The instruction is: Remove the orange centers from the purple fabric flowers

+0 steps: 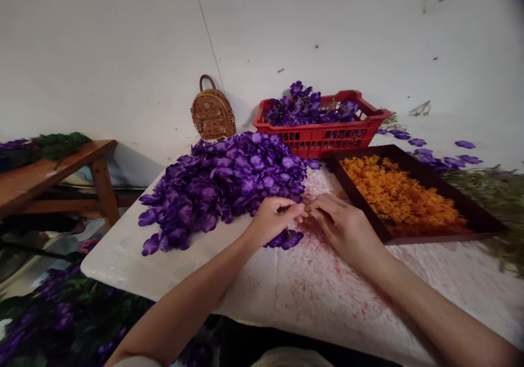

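The left hand (280, 218) and right hand (341, 222) meet fingertip to fingertip, nearly closed, pinching something too small to identify. Purple petals (285, 240) lie just below the left hand. Around them on the white counter (262, 285): a purple flower heap (229, 179), a dark tray (434, 173) of orange bits (401, 198), a red crate (315, 138).

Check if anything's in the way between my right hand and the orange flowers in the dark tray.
Yes, the tray's low side wall stands between your right hand and the orange flowers. Nothing visible covers them from above, so reaching over that wall looks clear.
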### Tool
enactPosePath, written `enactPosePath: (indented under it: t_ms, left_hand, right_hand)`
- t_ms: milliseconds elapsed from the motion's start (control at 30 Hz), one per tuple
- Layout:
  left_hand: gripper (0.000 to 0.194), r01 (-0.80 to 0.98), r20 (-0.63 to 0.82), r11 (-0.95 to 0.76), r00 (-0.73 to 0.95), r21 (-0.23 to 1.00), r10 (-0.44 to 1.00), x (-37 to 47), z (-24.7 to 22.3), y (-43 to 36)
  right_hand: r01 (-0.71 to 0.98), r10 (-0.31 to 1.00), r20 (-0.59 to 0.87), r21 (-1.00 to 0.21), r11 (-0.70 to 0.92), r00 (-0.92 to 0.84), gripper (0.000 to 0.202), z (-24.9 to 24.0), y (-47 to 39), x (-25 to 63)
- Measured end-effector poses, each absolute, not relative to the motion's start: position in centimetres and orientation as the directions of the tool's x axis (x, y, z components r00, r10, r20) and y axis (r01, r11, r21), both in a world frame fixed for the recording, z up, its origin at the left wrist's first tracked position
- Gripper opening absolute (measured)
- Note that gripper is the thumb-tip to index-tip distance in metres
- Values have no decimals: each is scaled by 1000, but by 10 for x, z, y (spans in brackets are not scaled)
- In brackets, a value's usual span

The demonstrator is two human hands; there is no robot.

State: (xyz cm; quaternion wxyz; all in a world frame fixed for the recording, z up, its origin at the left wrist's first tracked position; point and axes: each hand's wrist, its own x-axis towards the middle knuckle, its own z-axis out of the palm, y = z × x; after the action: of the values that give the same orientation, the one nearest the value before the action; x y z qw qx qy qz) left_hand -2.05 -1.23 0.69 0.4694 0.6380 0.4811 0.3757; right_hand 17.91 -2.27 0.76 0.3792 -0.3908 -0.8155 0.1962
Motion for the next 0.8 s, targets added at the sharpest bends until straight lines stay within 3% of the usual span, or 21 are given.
enactPosePath:
  t_ms: [133,300,400,500,600,667,800]
  left_hand:
    - [15,631,276,-352,219,691,936,-30,6,3]
    - [14,822,182,-460,423,337,888,-23,2,16]
    - [17,833,207,-481,437,274,875,-16,-4,19]
    - [18,802,258,-441,362,402,896,-17,-7,21]
    - [14,622,269,-332,197,709,943,-24,-3,23]
    - [15,424,201,-228,108,876,974,-30,2,22]
    - [22,185,24,-46,119,982,993,-34,7,16]
  right_hand:
    - [529,827,490,-641,555,-275,20,9,-19,184]
    - [523,878,436,-711,470,-195,19,7,-16,187]
    - [510,897,408,-742,435,-170,19,7,-16,187]
    - [456,916,379,-797,395,-131,20,7,-14,188]
    - [352,938,332,-869,346,-102,22,5,-10,189]
    - [258,958,272,-923,287,-90,24,5,-9,189]
    - [-46,992,32,-999,27,-122,30,6,-10,184]
